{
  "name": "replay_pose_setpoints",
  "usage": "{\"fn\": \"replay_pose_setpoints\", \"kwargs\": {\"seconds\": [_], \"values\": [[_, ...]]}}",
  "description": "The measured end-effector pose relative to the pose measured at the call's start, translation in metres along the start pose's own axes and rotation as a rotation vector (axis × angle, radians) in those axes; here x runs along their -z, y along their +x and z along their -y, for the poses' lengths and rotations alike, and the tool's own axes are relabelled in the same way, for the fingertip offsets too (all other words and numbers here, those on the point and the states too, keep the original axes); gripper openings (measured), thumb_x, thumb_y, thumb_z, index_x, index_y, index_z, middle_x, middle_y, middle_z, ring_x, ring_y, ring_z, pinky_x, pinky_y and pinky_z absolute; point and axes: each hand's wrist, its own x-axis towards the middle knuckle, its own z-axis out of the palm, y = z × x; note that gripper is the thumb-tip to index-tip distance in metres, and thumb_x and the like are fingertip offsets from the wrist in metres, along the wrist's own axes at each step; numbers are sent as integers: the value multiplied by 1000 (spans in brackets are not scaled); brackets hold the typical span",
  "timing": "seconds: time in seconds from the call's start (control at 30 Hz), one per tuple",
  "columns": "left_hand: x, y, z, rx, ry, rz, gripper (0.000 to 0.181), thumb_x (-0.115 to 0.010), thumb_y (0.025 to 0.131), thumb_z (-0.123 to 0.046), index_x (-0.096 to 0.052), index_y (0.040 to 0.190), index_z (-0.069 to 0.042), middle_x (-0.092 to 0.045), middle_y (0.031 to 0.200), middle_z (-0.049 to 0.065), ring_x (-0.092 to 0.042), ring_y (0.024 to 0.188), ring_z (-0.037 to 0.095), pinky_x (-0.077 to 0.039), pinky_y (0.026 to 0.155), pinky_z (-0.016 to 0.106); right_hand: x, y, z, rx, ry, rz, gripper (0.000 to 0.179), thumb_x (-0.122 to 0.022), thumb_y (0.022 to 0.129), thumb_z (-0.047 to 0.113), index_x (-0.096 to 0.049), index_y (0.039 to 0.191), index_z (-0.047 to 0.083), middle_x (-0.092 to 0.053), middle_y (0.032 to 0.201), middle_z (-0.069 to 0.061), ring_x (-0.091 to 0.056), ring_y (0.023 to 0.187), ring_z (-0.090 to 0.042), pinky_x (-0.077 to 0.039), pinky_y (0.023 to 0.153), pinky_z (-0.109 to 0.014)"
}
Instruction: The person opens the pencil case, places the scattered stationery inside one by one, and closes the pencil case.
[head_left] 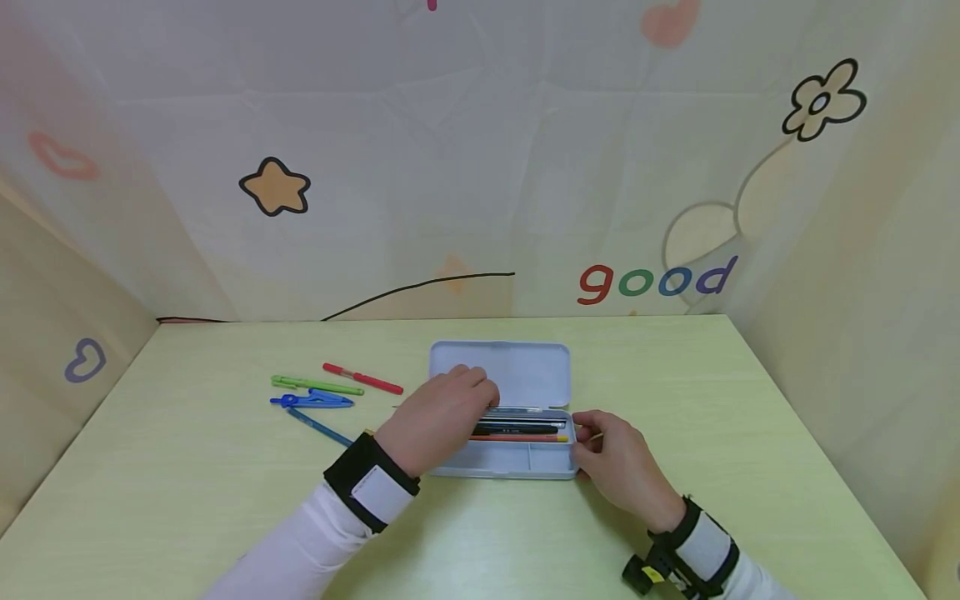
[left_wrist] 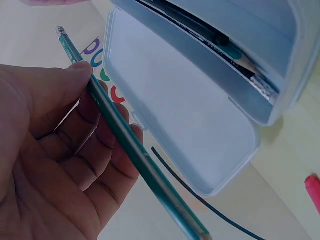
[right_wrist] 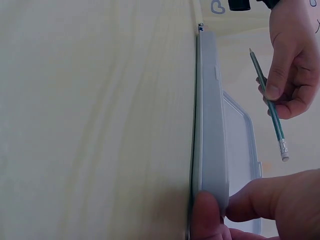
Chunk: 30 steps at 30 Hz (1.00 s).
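Note:
My left hand [head_left: 442, 417] is over the left part of a pale blue pencil case [head_left: 480, 461] whose lid [head_left: 525, 371] is folded back. It pinches a green pencil [left_wrist: 132, 137] between thumb and fingers, with the silver eraser end clear in the right wrist view; in the head view the hand mostly hides this pencil. Inside the case lie a black pen [head_left: 517, 429], a reddish pencil [head_left: 510, 437] and other slim pieces. At the case's right end, my right hand [head_left: 626, 462] grips its wall between thumb and fingers.
Left of the case on the table are a red pen [head_left: 375, 382], a light green pen [head_left: 318, 386], a blue compass [head_left: 318, 402] and a blue stick-like pencil or pen [head_left: 318, 425]. A printed cloth hangs behind the table.

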Motion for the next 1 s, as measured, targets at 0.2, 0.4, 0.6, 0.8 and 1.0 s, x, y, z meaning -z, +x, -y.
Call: {"fn": "replay_pose_setpoints", "kwargs": {"seconds": [0.2,0.4,0.6,0.8,1.0], "values": [[-6,9,-4,1,-3,19,16,-80,95,-8,-74,110,-11,-67,100,0,-58,90,17,-55,82,27,0,-1,0,4,3,-2,39,-66,96,-5,-61,135,-8,-61,104,-12,-60,85,-22,-59,64,-27],[-11,18,-7,15,-10,44,16,-80,96,-11,-75,111,-12,-67,101,0,-57,91,17,-55,84,26,0,0,0,9,11,-2,39,-65,95,-5,-61,135,-9,-61,104,-12,-60,84,-22,-60,64,-28],[-17,25,-9,20,-23,59,15,-78,98,-8,-74,111,-12,-67,100,0,-58,92,16,-55,84,27,0,0,-1,9,21,-3,39,-65,95,-6,-61,134,-9,-61,103,-12,-61,84,-21,-60,63,-28],[-23,32,-9,7,-20,52,12,-76,98,-5,-74,108,-12,-65,97,0,-58,90,16,-54,79,26,0,-1,0,19,30,1,39,-64,95,-6,-61,133,-9,-61,103,-13,-61,83,-21,-60,63,-28],[-28,39,-10,12,-27,85,14,-79,97,-11,-74,111,-12,-64,97,-1,-57,89,15,-53,79,23,1,0,0,13,27,-2,39,-64,95,-6,-61,134,-9,-61,103,-12,-61,83,-21,-60,64,-28]]}}
